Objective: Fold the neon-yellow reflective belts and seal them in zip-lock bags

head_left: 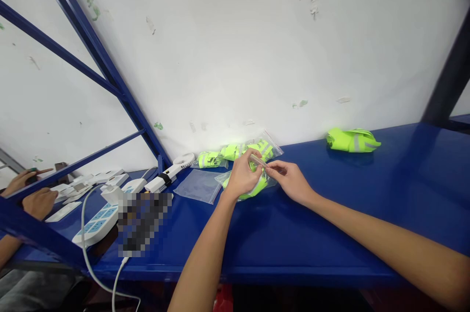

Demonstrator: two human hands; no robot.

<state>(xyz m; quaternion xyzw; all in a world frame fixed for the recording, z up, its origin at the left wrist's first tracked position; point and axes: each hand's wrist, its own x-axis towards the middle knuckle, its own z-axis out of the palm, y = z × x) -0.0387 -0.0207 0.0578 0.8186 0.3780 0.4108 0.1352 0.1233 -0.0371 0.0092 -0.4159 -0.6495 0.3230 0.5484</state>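
My left hand (pixel 244 175) and my right hand (pixel 292 180) meet over the middle of the blue table, both closed on the top edge of a clear plastic bag (pixel 270 182). Inside that bag is a folded neon-yellow vest (pixel 253 191) with grey bands, partly hidden under my left hand. Just behind lie other bagged neon-yellow vests (pixel 235 151) against the wall. A flat clear bag (pixel 198 185) rests to the left of my left hand. Farther right, a rolled neon-yellow vest (pixel 352 140) without a visible bag sits near the wall.
On the left are a white handheld fan (pixel 183 160), a power strip (pixel 99 219) with a white cable, and a pixelated object (pixel 145 224). A blue metal frame (pixel 110 69) slants up there. Beyond it, another person's hands (pixel 39 203) are near white items.
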